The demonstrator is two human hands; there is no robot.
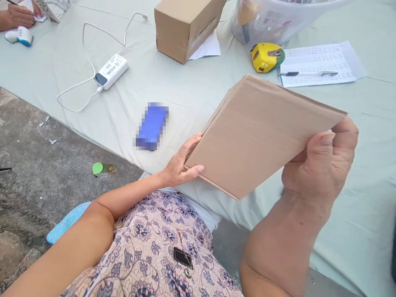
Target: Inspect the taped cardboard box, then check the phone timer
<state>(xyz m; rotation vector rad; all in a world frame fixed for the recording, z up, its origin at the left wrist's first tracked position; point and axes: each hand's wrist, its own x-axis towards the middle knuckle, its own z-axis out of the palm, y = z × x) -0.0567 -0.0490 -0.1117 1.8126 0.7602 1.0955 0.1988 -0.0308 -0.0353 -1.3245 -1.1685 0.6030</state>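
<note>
Between hands (181,165) (321,163), flat cardboard box (260,132)

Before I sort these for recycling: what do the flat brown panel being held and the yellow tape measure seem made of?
Flat panel, gripped by left hand and right hand: likely cardboard, matte brown, layered edge visible. Tape measure: probably glossy hard plastic, with a shiny metal-looking clip.

Soft, even daylight is lighting the scene brightly. The flat cardboard (262,136) is casting only a faint shadow on the cloth (185,95) just below it. Left of the cardboard, a blue object (151,126) is showing pixelated. Elsewhere detail is reading sharp.
</note>
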